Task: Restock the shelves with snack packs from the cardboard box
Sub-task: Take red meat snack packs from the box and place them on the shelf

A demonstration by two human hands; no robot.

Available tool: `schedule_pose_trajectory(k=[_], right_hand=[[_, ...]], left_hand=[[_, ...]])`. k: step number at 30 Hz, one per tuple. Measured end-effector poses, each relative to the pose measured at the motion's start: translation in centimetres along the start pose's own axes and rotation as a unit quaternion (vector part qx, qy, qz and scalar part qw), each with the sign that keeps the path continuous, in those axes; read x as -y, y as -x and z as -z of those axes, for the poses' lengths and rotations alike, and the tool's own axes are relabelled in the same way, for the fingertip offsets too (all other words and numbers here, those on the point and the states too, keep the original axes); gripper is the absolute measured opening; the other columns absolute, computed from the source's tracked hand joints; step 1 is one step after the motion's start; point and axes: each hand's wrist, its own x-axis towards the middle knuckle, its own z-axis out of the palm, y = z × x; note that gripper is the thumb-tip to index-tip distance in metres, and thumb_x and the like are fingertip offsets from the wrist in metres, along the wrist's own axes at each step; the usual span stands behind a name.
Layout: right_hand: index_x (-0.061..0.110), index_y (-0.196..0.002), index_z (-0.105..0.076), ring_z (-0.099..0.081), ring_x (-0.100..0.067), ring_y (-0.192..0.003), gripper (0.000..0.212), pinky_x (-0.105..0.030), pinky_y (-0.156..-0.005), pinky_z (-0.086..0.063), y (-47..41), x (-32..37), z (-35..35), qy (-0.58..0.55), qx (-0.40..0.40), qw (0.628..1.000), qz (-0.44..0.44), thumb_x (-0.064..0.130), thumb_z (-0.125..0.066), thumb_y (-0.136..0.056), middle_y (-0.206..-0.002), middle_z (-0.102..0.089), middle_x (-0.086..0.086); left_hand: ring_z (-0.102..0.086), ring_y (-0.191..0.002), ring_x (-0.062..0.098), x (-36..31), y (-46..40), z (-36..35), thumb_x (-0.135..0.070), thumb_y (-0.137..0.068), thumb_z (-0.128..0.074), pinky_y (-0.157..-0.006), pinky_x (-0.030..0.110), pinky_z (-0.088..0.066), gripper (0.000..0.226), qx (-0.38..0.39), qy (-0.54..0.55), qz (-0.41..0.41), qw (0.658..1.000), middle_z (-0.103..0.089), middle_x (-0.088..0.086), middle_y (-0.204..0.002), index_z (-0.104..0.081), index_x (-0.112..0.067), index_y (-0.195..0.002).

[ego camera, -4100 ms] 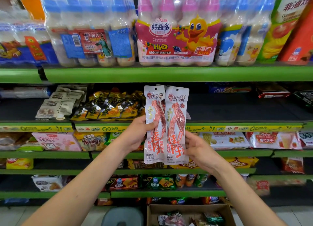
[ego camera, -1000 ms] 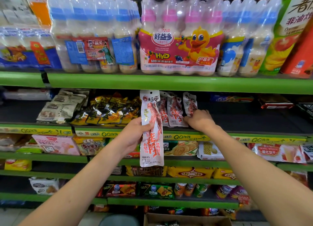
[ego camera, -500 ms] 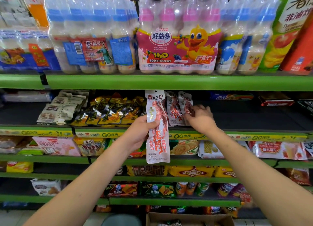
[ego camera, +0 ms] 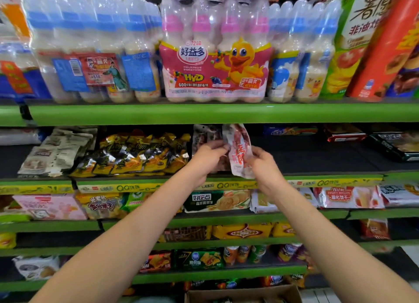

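Observation:
A white snack pack [ego camera: 239,152] with red print stands tilted on the dark second shelf [ego camera: 317,157], under the green shelf edge. My left hand [ego camera: 207,158] pinches its left edge, and my right hand [ego camera: 264,165] grips its right side. Just behind my left hand stand more packs of the same kind [ego camera: 204,135], partly hidden. At the bottom of the view, only the top rim of the cardboard box [ego camera: 244,294] shows, with a few packs inside. Motion blurs the picture a little.
Yellow-black snack bags [ego camera: 136,154] and pale pouches [ego camera: 56,153] lie left of my hands on the same shelf. To the right the shelf is bare up to dark boxes [ego camera: 394,144]. Bottled drink multipacks [ego camera: 215,53] fill the shelf above. Biscuits and snacks line the lower shelves.
My left hand has lifted its pack up onto the second shelf. My right hand has left the packs standing there and now holds this pack too.

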Motion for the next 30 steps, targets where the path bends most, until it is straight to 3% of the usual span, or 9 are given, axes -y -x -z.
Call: schedule_pose_trajectory(k=[4, 7, 10, 13, 15, 17, 19, 21, 30], right_hand=[[0.0, -0.111, -0.067, -0.062, -0.024, -0.097, 0.019, -0.03, -0.078, -0.049, -4.5, -0.2, 3.0, 0.051, -0.089, 0.994, -0.036, 0.004, -0.051, -0.101, -0.108, -0.068, -0.019], [0.0, -0.111, -0.063, -0.06, -0.025, -0.102, 0.02, -0.022, -0.066, -0.048, -7.1, -0.5, 4.1, 0.154, -0.076, 0.98, -0.103, -0.004, -0.052, -0.095, -0.106, -0.062, -0.019], [-0.001, -0.127, -0.061, -0.06, -0.035, -0.121, 0.034, -0.032, -0.091, -0.048, -8.0, -0.1, 4.9, 0.347, -0.059, 0.93, -0.107, 0.016, -0.047, -0.102, -0.131, -0.062, -0.022], [0.011, -0.143, -0.048, -0.04, -0.039, -0.135, 0.048, -0.043, -0.107, -0.035, -7.4, -0.3, 5.1, 0.488, -0.058, 0.87, -0.045, 0.035, -0.045, -0.101, -0.146, -0.046, -0.021], [0.024, -0.149, -0.041, -0.032, -0.04, -0.137, 0.053, -0.048, -0.109, -0.032, -6.6, -1.0, 5.0, 0.512, -0.035, 0.858, -0.007, 0.041, -0.048, -0.099, -0.151, -0.037, -0.016], [0.032, -0.15, -0.039, -0.03, -0.039, -0.138, 0.05, -0.051, -0.109, -0.031, -6.1, -1.6, 4.9, 0.531, 0.007, 0.847, 0.021, 0.042, -0.042, -0.101, -0.157, -0.033, -0.009], [0.031, -0.146, -0.045, -0.032, -0.037, -0.137, 0.045, -0.051, -0.109, -0.03, -5.9, -2.0, 4.8, 0.561, 0.044, 0.826, 0.031, 0.04, -0.036, -0.103, -0.157, -0.033, -0.007], [0.029, -0.14, -0.053, -0.034, -0.036, -0.137, 0.042, -0.05, -0.108, -0.03, -5.6, -2.0, 4.7, 0.552, 0.036, 0.832, 0.034, 0.039, -0.038, -0.102, -0.156, -0.035, -0.006], [0.025, -0.128, -0.064, -0.045, -0.036, -0.126, 0.036, -0.04, -0.104, -0.04, -4.4, -2.2, 5.6, 0.511, 0.011, 0.855, 0.092, 0.039, -0.053, -0.097, -0.144, -0.048, -0.005]], left_hand=[[-0.063, -0.098, 0.015, 0.4, -0.5, -0.2, -0.011, -0.101, -0.055, -0.067, 0.02, -0.055, 0.017, 0.001, -0.067, 0.0, 0.998, -0.068, 0.004, -0.116, -0.064, -0.024, -0.105], [-0.065, -0.101, 0.014, 1.3, -0.3, -0.6, -0.011, -0.101, -0.055, -0.082, 0.03, -0.056, 0.018, 0.022, -0.083, 0.023, 0.996, -0.072, -0.002, -0.107, -0.063, -0.027, -0.101], [-0.066, -0.105, 0.017, 1.8, -0.3, -0.9, -0.012, -0.101, -0.054, -0.081, 0.03, -0.054, 0.018, 0.023, -0.1, 0.023, 0.994, -0.072, -0.003, -0.106, -0.063, -0.028, -0.1], [-0.064, -0.093, 0.015, 1.8, -0.8, -1.3, -0.015, -0.1, -0.053, -0.067, 0.025, -0.049, 0.018, 0.0, -0.176, -0.013, 0.984, -0.071, -0.002, -0.11, -0.063, -0.029, -0.105], [-0.064, -0.081, 0.017, 1.7, -1.2, -1.5, -0.018, -0.1, -0.053, -0.063, 0.029, -0.05, 0.021, -0.021, -0.279, -0.066, 0.958, -0.069, -0.002, -0.113, -0.064, -0.026, -0.116], [-0.062, -0.111, 0.025, 2.0, -2.1, -1.7, -0.023, -0.1, -0.051, -0.091, 0.039, -0.052, 0.032, -0.015, -0.439, -0.136, 0.888, -0.06, 0.003, -0.133, -0.061, -0.023, -0.13], [-0.036, -0.141, 0.03, 2.2, -2.9, -2.2, -0.032, -0.101, -0.045, -0.116, 0.049, -0.03, 0.046, 0.032, -0.568, -0.146, 0.809, -0.042, 0.006, -0.155, -0.048, -0.024, -0.146], [-0.019, -0.152, 0.031, 2.3, -3.8, -2.7, -0.042, -0.103, -0.039, -0.123, 0.055, -0.012, 0.055, 0.083, -0.628, -0.099, 0.768, -0.024, 0.007, -0.165, -0.032, -0.028, -0.156], [-0.009, -0.155, 0.03, 3.2, -5.2, -3.6, -0.057, -0.101, -0.03, -0.121, 0.056, 0.003, 0.061, 0.101, -0.646, -0.073, 0.753, -0.01, 0.005, -0.169, -0.018, -0.038, -0.158]])
